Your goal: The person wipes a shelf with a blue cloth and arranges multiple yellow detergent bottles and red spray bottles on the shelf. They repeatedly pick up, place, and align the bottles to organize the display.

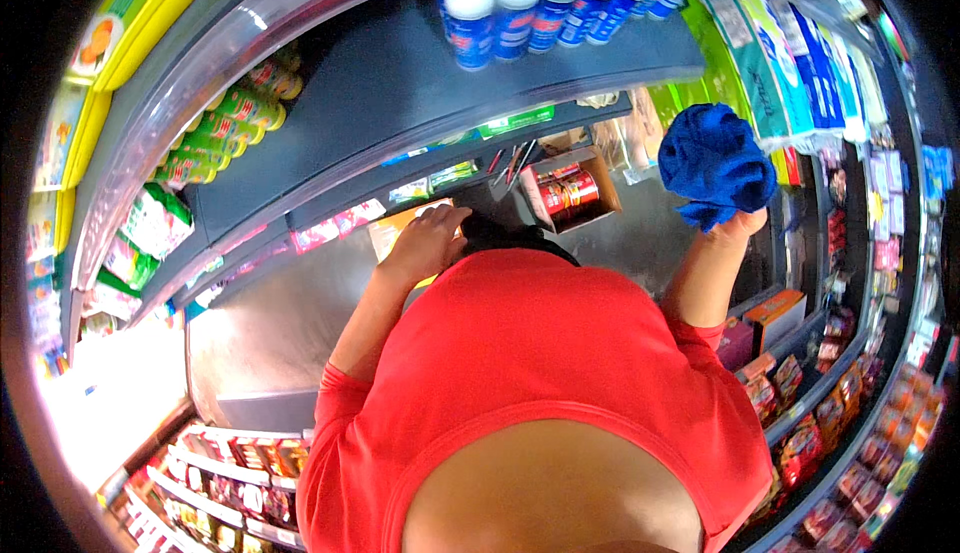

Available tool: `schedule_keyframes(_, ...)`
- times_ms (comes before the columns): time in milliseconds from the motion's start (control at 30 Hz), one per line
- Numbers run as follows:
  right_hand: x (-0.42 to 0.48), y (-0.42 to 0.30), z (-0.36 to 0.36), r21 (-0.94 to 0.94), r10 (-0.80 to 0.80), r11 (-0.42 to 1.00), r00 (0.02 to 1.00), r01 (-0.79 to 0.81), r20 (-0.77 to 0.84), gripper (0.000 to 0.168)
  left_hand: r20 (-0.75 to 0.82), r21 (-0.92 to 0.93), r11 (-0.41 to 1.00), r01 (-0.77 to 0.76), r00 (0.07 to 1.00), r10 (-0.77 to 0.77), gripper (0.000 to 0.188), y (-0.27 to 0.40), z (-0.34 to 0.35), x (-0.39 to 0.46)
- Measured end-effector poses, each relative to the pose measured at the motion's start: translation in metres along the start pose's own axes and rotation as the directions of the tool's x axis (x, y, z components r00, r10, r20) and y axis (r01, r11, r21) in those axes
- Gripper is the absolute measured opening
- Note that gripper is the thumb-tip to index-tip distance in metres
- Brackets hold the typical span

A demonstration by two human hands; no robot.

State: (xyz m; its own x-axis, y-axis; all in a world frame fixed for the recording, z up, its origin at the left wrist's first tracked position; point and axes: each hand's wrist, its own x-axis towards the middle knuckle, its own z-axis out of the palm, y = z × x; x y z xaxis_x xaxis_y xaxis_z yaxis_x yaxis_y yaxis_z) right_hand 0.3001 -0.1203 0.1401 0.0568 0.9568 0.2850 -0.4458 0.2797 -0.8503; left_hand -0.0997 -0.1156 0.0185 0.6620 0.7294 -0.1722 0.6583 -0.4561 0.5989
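Observation:
A bunched blue cloth (716,163) is gripped in my right hand (739,227), raised at the right beside the shelving. Its folds hide most of my fingers. My left hand (429,242) is back-side up, low in front of my body, by my dark trousers (499,234). Nothing shows in its fingers, though the palm is hidden. Just behind that hand sits an orange and white box (386,232). Ahead of me a grey shelf board (360,95) bears a row of blue and white bottles with red caps (514,9).
An open cardboard box (611,197) with red packs stands on the floor ahead. Green-labelled containers (225,129) and white-green bags (156,219) occupy the shelf's left part. Large plastic-wrapped packs (787,65) stand at the right. Stocked racks (806,440) flank me closely on the right.

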Motion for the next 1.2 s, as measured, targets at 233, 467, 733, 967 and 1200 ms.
schedule_keyframes(233,-0.03,-0.027,0.018,-0.028,0.049,0.998,0.979,-0.056,-0.197,0.092,0.006,0.051,0.998,-0.034,0.999,0.034,0.048,0.008,0.012,-0.006)
schedule_keyframes(467,-0.057,-0.007,0.007,-0.206,0.147,0.961,0.973,-0.183,-0.176,0.073,0.03,-0.008,0.994,-0.107,0.994,0.107,0.048,0.029,0.038,-0.008)
schedule_keyframes(733,-0.096,0.061,0.048,-0.387,0.198,0.906,0.98,-0.168,0.037,0.073,0.233,0.05,0.978,-0.204,0.954,0.187,0.044,0.075,0.029,0.03)
schedule_keyframes(967,-0.107,0.107,0.096,-0.824,0.294,0.566,0.942,-0.036,0.162,0.043,0.325,-0.473,0.879,-0.056,0.916,0.234,0.049,0.098,0.018,0.046)
schedule_keyframes(1200,-0.087,0.165,0.07,-0.608,0.082,0.792,0.977,0.056,0.197,0.028,0.443,-0.213,0.957,-0.195,0.854,0.272,0.05,0.1,0.001,0.091)
